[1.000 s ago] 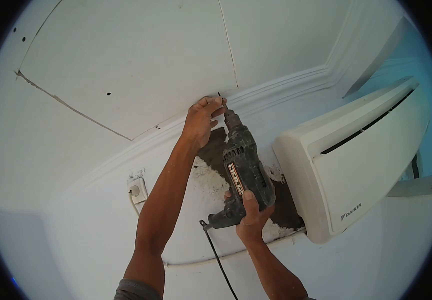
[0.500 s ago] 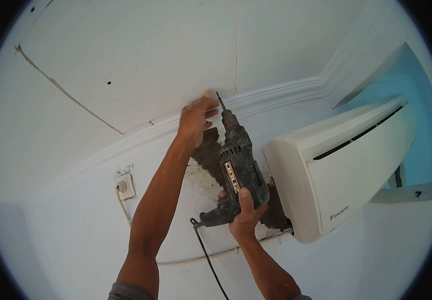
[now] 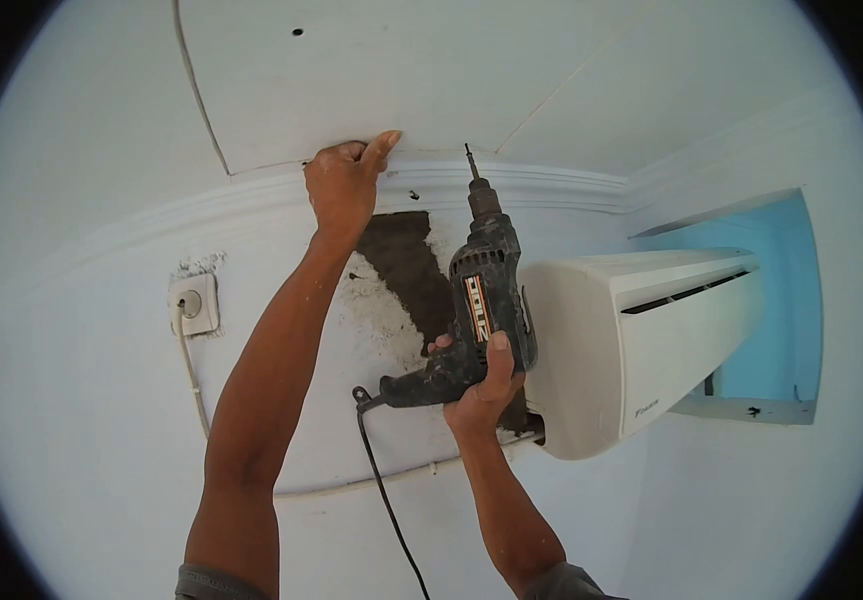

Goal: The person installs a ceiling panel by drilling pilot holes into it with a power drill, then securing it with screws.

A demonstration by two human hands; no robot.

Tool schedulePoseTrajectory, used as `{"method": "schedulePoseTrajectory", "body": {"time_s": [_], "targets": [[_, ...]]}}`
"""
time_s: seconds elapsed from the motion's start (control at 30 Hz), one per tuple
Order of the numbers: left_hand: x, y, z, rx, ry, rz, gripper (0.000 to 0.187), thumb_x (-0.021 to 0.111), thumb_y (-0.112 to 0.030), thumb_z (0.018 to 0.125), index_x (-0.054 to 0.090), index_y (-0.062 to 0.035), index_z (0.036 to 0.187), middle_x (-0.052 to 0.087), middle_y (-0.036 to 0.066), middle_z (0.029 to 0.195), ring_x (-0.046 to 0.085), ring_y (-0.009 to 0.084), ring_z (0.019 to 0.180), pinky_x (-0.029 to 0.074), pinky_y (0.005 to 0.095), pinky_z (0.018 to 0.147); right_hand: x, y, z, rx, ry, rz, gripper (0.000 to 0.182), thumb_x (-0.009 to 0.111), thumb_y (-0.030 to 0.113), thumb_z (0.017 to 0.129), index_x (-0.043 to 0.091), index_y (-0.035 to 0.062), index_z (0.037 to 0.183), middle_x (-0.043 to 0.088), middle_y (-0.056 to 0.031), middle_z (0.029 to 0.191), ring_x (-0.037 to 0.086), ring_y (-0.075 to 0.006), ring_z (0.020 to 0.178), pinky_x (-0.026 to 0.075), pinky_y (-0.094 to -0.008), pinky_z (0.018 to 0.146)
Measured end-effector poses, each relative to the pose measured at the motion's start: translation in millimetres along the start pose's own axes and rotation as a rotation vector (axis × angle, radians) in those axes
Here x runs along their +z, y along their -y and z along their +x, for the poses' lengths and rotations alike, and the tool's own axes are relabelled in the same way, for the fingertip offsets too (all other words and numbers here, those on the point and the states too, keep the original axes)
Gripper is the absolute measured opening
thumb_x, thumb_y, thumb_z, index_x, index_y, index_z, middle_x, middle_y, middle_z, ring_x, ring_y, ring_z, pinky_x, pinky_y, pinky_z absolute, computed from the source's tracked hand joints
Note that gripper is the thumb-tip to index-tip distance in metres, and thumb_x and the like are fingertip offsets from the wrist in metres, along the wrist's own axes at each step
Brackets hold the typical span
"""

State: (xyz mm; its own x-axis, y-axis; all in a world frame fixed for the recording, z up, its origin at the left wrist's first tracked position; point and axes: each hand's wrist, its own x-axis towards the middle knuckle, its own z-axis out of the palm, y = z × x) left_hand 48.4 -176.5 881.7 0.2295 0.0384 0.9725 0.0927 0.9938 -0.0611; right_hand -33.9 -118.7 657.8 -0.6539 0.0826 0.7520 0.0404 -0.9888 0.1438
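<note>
My right hand grips a dark, dusty power drill around its rear body and handle, thumb across the side. The thin drill bit points up at the ceiling edge, touching nothing that I can see. My left hand is raised to the joint between the ceiling board and the white cornice. Its fingers are curled and the thumb sticks out to the right; whatever they may hold is hidden. A small dark object or mark shows on or before the cornice, too small to name.
A white air conditioner projects from the wall, right of the drill. Behind it opens a blue-lit recess. A dark patch of bare wall lies behind the drill. The drill's black cord hangs down. At left is a plugged socket.
My left hand has moved left, away from the drill bit, and its spread fingers have curled at the ceiling joint. The view has shifted; the drill stays in my right hand.
</note>
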Motion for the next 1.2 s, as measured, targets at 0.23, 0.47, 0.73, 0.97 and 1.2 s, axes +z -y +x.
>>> {"method": "schedulePoseTrajectory", "body": {"time_s": [0.23,0.47,0.73,0.97,1.2], "targets": [[-7,-13,-6,-0.045,-0.021,-0.046,0.051,0.075,-0.044,0.080,0.066,0.0012,0.059,0.061,0.008,0.052,0.051,0.0126,0.048,0.044,0.0301,0.053,3,-3,0,-0.027,0.019,0.008,0.038,0.059,0.022,0.086,0.047,0.0008,0.115,0.058,-0.0129,0.094,0.063,-0.0227,0.066,0.057,-0.0392,0.058],[-13,-22,-15,-0.031,-0.003,0.021,0.054,0.071,-0.049,0.082,0.062,-0.0013,0.057,0.056,0.009,0.050,0.050,0.0234,0.046,0.044,0.0362,0.052,3,-4,-3,-0.008,0.059,0.075,0.036,0.059,0.021,0.087,0.048,0.0005,0.114,0.060,-0.0130,0.090,0.064,-0.0224,0.066,0.057,-0.0394,0.058],[-19,-28,-18,-0.044,0.029,0.032,0.054,0.069,-0.050,0.082,0.064,-0.0017,0.059,0.060,0.010,0.053,0.055,0.0245,0.049,0.047,0.0368,0.055,6,-5,-3,-0.060,0.067,0.076,0.034,0.058,0.020,0.088,0.049,-0.0002,0.113,0.061,-0.0130,0.088,0.064,-0.0226,0.066,0.057,-0.0411,0.058],[-16,-24,-17,-0.025,0.030,0.028,0.054,0.068,-0.051,0.082,0.064,-0.0023,0.059,0.061,0.010,0.055,0.057,0.0249,0.051,0.048,0.0374,0.056,6,-7,-2,-0.077,0.076,0.078,0.033,0.061,0.023,0.087,0.051,0.0003,0.109,0.061,-0.0132,0.086,0.064,-0.0224,0.065,0.057,-0.0406,0.057],[-19,-28,-19,-0.065,0.049,-0.007,0.053,0.069,-0.051,0.082,0.064,-0.0026,0.060,0.060,0.008,0.055,0.057,0.0233,0.052,0.048,0.0373,0.057,8,-6,-3,-0.010,0.056,0.126,0.034,0.060,0.027,0.087,0.052,-0.0002,0.106,0.061,-0.0128,0.081,0.064,-0.0219,0.064,0.058,-0.0403,0.059]]}}
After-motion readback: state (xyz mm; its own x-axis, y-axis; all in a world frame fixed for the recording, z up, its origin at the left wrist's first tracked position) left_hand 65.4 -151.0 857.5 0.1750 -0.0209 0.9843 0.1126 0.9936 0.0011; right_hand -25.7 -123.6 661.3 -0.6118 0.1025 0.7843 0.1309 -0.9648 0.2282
